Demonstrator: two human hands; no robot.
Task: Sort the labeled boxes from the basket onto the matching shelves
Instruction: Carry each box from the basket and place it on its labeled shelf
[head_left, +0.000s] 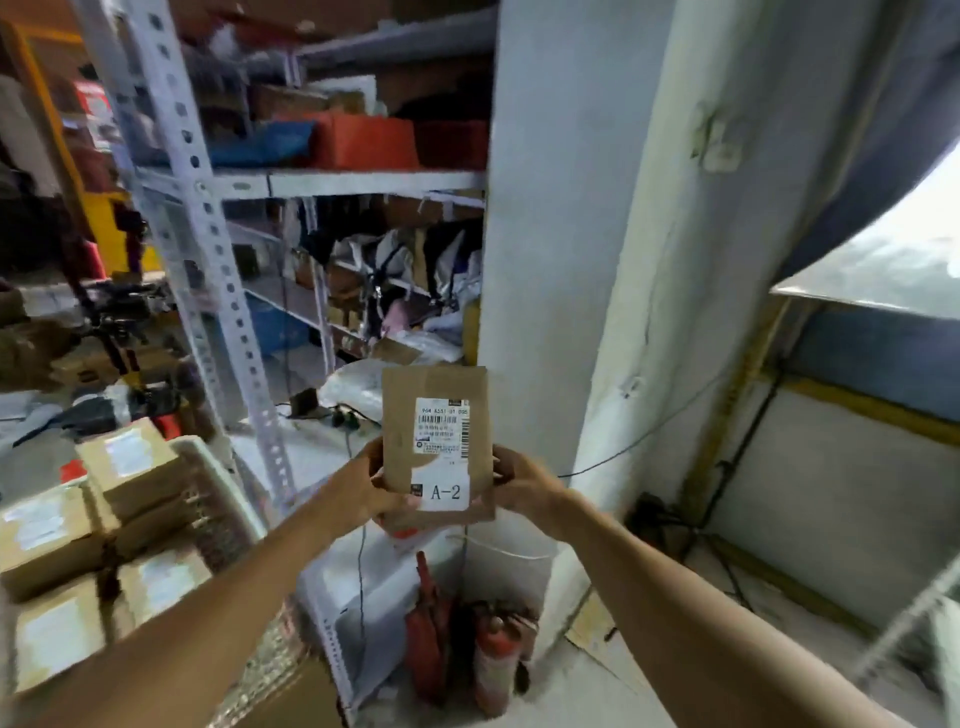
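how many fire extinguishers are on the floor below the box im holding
2: both red fire extinguishers stand on the floor by the pillar base, one to the left, one right beside it. More may be hidden behind them.

I'm looking into a parcel storeroom: slotted steel shelving (228, 260) crammed with bags and packages, a basket (218, 499) stacked with labeled cardboard boxes (124, 467), a shipping label (442, 427) with barcodes, and fire extinguishers (493, 660) by a concrete pillar (561, 208).
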